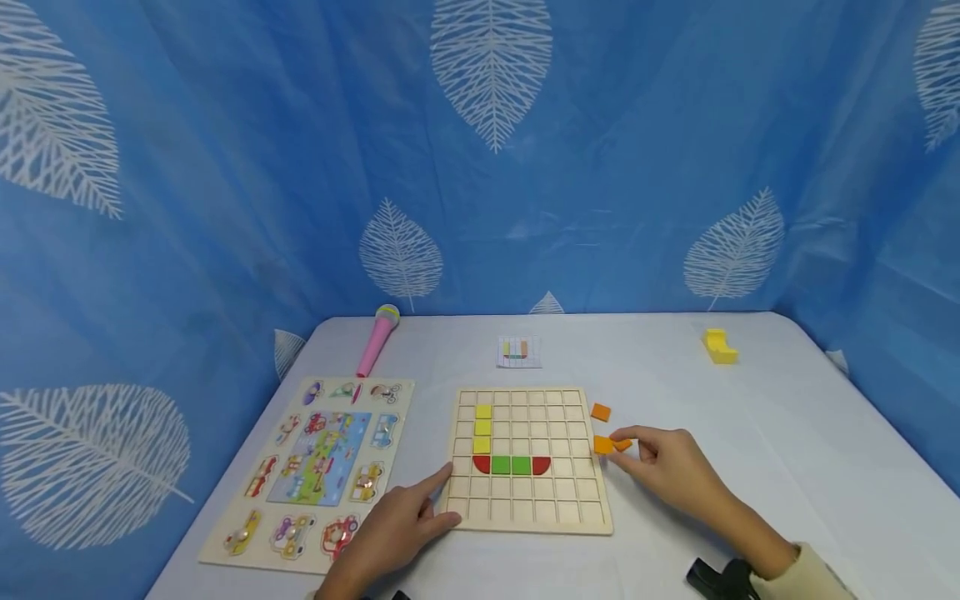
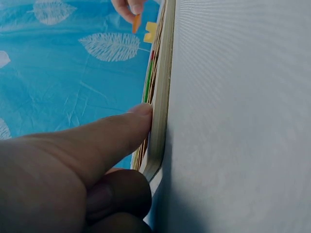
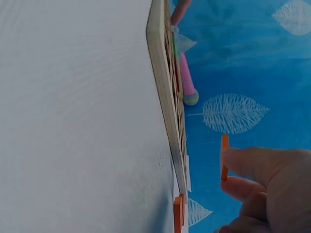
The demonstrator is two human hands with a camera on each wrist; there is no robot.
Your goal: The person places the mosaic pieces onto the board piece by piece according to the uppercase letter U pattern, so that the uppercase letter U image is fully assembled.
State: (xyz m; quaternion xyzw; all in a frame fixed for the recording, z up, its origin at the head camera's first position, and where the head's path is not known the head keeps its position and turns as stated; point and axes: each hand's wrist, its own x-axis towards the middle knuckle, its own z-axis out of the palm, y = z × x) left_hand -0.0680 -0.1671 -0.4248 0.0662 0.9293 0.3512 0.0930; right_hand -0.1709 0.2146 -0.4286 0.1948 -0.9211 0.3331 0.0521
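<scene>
My right hand (image 1: 671, 467) pinches an orange square tile (image 3: 224, 158) between thumb and fingertips, raised off the table by the board's right edge. Another orange tile (image 1: 601, 412) lies beside the board, and a further orange piece (image 1: 623, 445) shows just behind the fingertips. On the wooden grid board (image 1: 525, 505) sit a column of yellow tiles (image 1: 482, 427) and, below it, green tiles (image 1: 512, 465) between two red rounded-corner tiles (image 1: 541, 465). My left hand (image 1: 397, 525) touches the board's left edge with extended index finger and thumb; its other fingers are bent under.
A wooden vehicle puzzle (image 1: 405, 400) lies to the left, with a pink toy microphone (image 1: 377, 340) behind it. Beyond the board lies a small pattern card (image 1: 519, 352). A yellow block (image 1: 720, 347) stands at the back right. Blue leaf-patterned cloth (image 1: 600, 208) surrounds the white table.
</scene>
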